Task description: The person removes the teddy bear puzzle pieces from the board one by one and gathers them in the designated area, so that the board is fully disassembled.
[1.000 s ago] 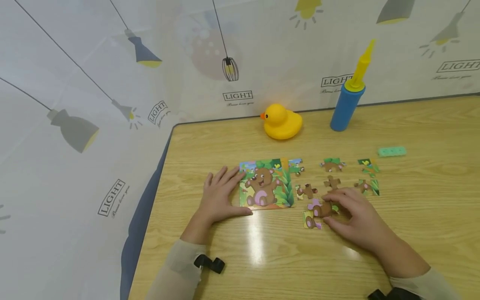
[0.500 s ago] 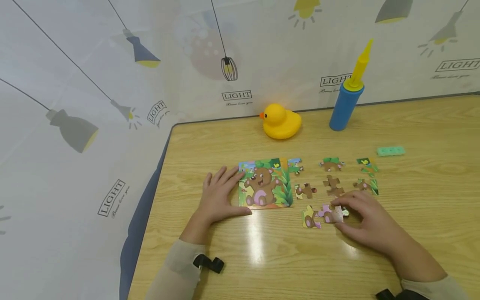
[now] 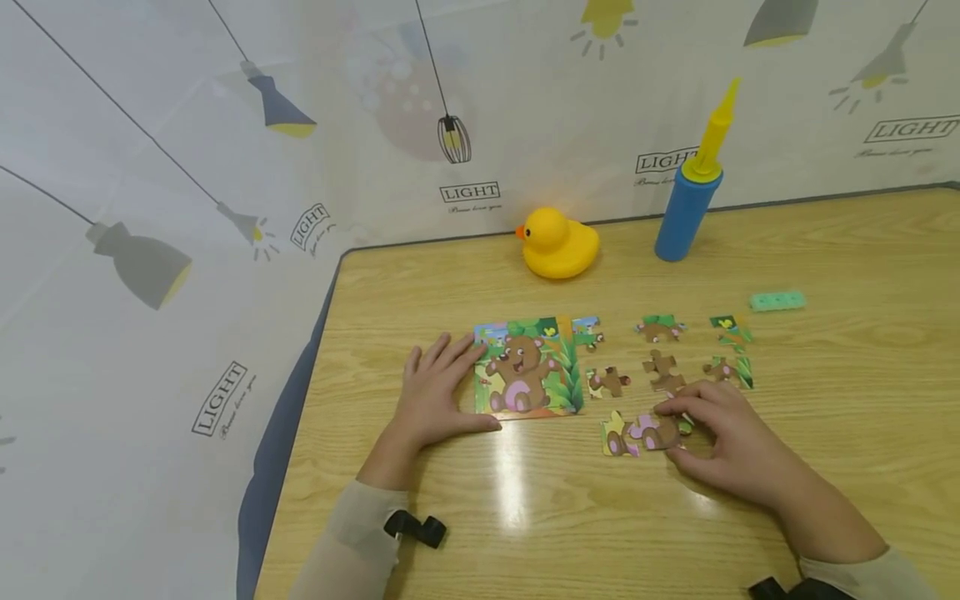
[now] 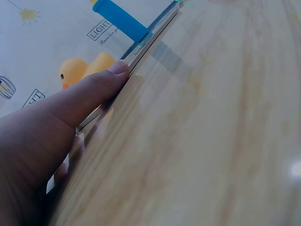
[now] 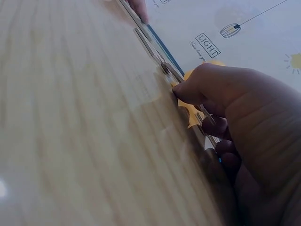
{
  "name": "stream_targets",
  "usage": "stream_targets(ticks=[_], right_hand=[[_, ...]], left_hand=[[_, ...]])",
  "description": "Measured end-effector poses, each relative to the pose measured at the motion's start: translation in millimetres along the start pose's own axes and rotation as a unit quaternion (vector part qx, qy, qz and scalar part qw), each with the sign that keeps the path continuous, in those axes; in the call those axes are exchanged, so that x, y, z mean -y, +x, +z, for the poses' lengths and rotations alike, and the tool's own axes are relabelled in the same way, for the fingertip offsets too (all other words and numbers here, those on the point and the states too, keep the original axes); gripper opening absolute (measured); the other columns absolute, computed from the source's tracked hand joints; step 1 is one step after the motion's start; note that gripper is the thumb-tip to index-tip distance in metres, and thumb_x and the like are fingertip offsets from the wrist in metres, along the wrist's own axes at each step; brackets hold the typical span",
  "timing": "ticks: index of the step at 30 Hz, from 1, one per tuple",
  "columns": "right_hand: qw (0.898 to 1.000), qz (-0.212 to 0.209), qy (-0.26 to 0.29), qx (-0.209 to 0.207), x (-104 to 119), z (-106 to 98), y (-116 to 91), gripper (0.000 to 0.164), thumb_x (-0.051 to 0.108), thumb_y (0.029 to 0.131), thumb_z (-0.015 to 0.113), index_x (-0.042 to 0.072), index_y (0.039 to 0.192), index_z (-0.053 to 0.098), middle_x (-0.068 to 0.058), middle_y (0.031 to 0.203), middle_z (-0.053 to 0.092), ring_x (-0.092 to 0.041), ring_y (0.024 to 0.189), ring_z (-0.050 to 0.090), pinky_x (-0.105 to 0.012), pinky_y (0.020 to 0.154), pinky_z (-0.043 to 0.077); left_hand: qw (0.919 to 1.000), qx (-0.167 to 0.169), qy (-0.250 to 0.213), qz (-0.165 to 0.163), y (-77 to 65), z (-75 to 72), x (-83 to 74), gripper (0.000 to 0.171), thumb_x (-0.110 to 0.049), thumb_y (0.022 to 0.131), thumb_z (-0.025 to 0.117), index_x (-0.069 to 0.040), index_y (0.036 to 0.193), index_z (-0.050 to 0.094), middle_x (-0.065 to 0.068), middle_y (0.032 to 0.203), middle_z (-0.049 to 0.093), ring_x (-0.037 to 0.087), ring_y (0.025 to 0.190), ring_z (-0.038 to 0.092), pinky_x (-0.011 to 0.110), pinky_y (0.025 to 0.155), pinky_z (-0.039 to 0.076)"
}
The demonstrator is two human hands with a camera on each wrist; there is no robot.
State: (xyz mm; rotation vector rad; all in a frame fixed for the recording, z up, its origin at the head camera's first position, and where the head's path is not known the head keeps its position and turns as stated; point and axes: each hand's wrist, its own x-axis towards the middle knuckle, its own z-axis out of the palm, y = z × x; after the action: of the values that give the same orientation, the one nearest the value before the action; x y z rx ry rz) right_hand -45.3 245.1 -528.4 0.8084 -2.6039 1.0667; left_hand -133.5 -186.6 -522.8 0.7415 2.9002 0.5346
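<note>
A square bear picture (image 3: 525, 371) lies on the wooden table. My left hand (image 3: 435, 400) rests flat with fingers spread at its left side; the thumb (image 4: 101, 84) stretches along its near edge. With thumb and fingertips, my right hand (image 3: 727, 437) pinches a brown and pink puzzle piece (image 3: 660, 434) at its right side. Just left of that piece lies a yellow-green corner piece (image 3: 617, 435); whether the two interlock I cannot tell. Beyond my right hand is a brown puzzle piece (image 3: 663, 368). In the right wrist view, the right hand (image 5: 249, 117) covers most of the held piece.
Several more pieces lie in loose rows, among them a bear-face piece (image 3: 609, 382), a green-topped piece (image 3: 660, 327) and a leafy piece (image 3: 731, 332). Behind stand a yellow rubber duck (image 3: 558, 246) and a blue hand pump (image 3: 686, 212). A mint-green block (image 3: 777, 301) lies at right.
My right hand has shifted the pinched piece right and toward me, off the corner piece to a place beside it. Its glare at half a second ago is gone. The left hand stays put.
</note>
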Motion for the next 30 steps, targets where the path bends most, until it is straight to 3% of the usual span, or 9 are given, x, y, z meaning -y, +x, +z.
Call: stream_targets(ticks=[7, 9, 12, 15, 19, 22, 30], right_hand=[[1.000, 0.028, -0.007, -0.003, -3.0, -1.8, 0.5, 0.053, 0.001, 0.064, 0.089, 0.017, 0.113, 0.078, 0.009, 0.108, 0.068, -0.012, 0.100, 0.054, -0.029, 0.087, 0.039], [0.999, 0.036, -0.007, -0.008, -5.0, -4.6, 0.4, 0.053, 0.000, 0.063, 0.089, 0.017, 0.112, 0.078, 0.008, 0.108, 0.069, -0.013, 0.102, 0.055, -0.025, 0.098, 0.039], [0.999, 0.042, 0.002, -0.007, -7.2, -8.8, 0.5, 0.055, -0.003, 0.062, 0.088, 0.016, 0.113, 0.078, 0.007, 0.106, 0.068, -0.015, 0.105, 0.055, -0.020, 0.117, 0.028], [0.999, 0.042, 0.011, 0.001, -7.7, -11.1, 0.6, 0.056, -0.003, 0.063, 0.088, 0.015, 0.115, 0.078, 0.006, 0.107, 0.066, -0.016, 0.108, 0.054, -0.021, 0.124, 0.016], [0.999, 0.041, 0.002, 0.004, -6.8, -10.2, 1.3, 0.058, 0.000, 0.063, 0.089, 0.014, 0.119, 0.077, 0.008, 0.109, 0.066, -0.012, 0.103, 0.052, -0.025, 0.105, 0.036], [0.999, 0.038, -0.011, -0.005, -5.9, -7.4, 4.3, 0.054, 0.005, 0.066, 0.092, 0.012, 0.118, 0.077, 0.007, 0.107, 0.066, -0.011, 0.098, 0.051, -0.030, 0.085, 0.037], [0.998, 0.037, -0.033, -0.049, 1.3, -4.1, 21.8, 0.036, 0.003, 0.077, 0.090, 0.010, 0.110, 0.079, 0.000, 0.108, 0.070, -0.020, 0.104, 0.058, -0.034, 0.091, 0.042]], left_hand=[[1.0000, -0.004, 0.001, -0.001, -2.2, -0.8, 1.5, 0.118, -0.081, 0.071, 0.082, -0.030, 0.168, 0.038, -0.009, 0.176, 0.024, 0.031, 0.163, 0.012, 0.070, 0.124, 0.002], [1.0000, -0.005, 0.003, -0.001, -2.3, -0.8, 2.0, 0.119, -0.081, 0.070, 0.081, -0.030, 0.168, 0.038, -0.008, 0.176, 0.024, 0.031, 0.163, 0.013, 0.070, 0.124, 0.002], [1.0000, -0.008, 0.005, 0.002, -2.4, -0.7, 3.1, 0.119, -0.081, 0.070, 0.081, -0.030, 0.168, 0.038, -0.008, 0.176, 0.024, 0.031, 0.163, 0.013, 0.071, 0.123, 0.002], [0.9999, -0.009, 0.009, 0.002, -2.3, -0.8, 4.1, 0.119, -0.082, 0.070, 0.081, -0.030, 0.168, 0.037, -0.008, 0.176, 0.024, 0.031, 0.163, 0.012, 0.071, 0.123, 0.001], [0.9999, -0.005, 0.012, -0.001, -2.4, -1.0, 5.4, 0.119, -0.082, 0.071, 0.080, -0.031, 0.169, 0.036, -0.009, 0.177, 0.022, 0.030, 0.164, 0.011, 0.070, 0.124, 0.001], [0.9999, -0.004, 0.010, -0.004, -2.5, -1.0, 6.0, 0.119, -0.083, 0.071, 0.080, -0.032, 0.169, 0.035, -0.010, 0.177, 0.022, 0.029, 0.164, 0.010, 0.070, 0.124, 0.000], [1.0000, 0.000, 0.005, -0.001, 0.9, 5.1, 6.4, 0.120, -0.086, 0.071, 0.077, -0.034, 0.170, 0.033, -0.011, 0.177, 0.021, 0.028, 0.164, 0.009, 0.069, 0.124, 0.000]])
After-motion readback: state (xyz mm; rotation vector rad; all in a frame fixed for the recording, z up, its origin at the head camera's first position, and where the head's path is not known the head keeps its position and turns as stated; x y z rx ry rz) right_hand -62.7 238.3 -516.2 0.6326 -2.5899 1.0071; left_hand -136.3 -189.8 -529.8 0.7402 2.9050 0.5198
